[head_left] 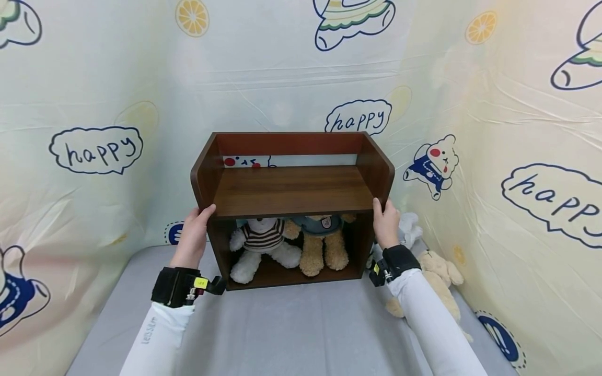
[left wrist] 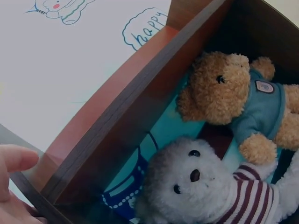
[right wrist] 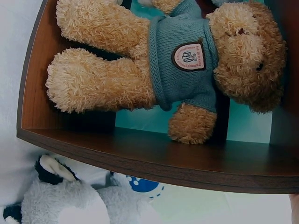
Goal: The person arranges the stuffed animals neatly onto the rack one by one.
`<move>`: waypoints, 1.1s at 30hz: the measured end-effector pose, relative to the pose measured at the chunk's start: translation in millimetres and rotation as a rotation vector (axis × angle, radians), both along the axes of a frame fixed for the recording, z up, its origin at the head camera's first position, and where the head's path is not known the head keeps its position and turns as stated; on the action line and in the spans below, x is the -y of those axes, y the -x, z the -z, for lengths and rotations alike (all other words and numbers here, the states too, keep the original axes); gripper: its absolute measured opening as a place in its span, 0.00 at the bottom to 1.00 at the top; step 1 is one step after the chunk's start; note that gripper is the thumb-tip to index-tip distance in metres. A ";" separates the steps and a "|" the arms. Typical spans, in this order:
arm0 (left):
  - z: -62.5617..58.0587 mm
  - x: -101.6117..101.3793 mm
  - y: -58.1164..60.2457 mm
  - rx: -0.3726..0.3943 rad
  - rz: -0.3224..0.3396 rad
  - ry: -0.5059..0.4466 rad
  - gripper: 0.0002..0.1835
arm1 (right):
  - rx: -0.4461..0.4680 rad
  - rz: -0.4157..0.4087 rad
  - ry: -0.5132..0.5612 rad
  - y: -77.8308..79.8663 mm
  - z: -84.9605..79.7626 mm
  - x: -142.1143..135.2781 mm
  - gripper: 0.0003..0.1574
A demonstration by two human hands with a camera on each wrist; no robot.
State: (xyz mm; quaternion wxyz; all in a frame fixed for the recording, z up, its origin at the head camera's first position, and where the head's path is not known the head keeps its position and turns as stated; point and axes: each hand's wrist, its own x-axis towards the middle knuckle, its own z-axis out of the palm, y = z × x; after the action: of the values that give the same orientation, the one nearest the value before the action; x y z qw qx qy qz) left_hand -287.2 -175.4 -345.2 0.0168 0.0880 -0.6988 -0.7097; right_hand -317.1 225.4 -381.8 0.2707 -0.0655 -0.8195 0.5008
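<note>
A dark brown wooden two-tier shelf (head_left: 291,190) stands on the grey surface. My left hand (head_left: 192,235) grips its left side panel, thumb on the front edge. On the opposite side panel, my right hand (head_left: 386,225) holds on at a similar height. Inside the lower compartment sit two plush bears side by side. The white teddy bear (head_left: 263,237) on the left wears a striped top; the brown teddy bear (head_left: 324,248) wears a teal sweater with a badge. From the head view the upper board hides most of their heads; the left wrist view shows both faces.
Beside the shelf on the right lie a cream plush toy (head_left: 437,277), partly behind my right forearm, and a grey-and-white plush toy (right wrist: 70,200). Printed curtains (head_left: 263,68) hang behind and at both sides of the grey-covered surface (head_left: 291,334).
</note>
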 end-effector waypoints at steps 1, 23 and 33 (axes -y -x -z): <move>0.0 -0.7 0.3 -0.002 -0.001 0.003 0.36 | 0.001 -0.003 0.003 0.1 0.2 -0.1 0.23; 10.0 -6.2 5.9 0.016 -0.080 0.050 0.31 | 0.079 -0.049 -0.073 -7.3 -8.6 0.0 0.25; 6.5 -8.9 4.0 0.041 -0.077 0.094 0.30 | 0.140 -0.127 -0.225 -10.6 -20.7 -11.0 0.29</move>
State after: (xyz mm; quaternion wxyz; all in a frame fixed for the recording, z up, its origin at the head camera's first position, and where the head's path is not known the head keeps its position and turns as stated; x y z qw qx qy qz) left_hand -291.3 -166.5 -351.7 0.0339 0.1282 -0.7275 -0.6731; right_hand -306.5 236.4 -361.1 0.1864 -0.0177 -0.8898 0.4163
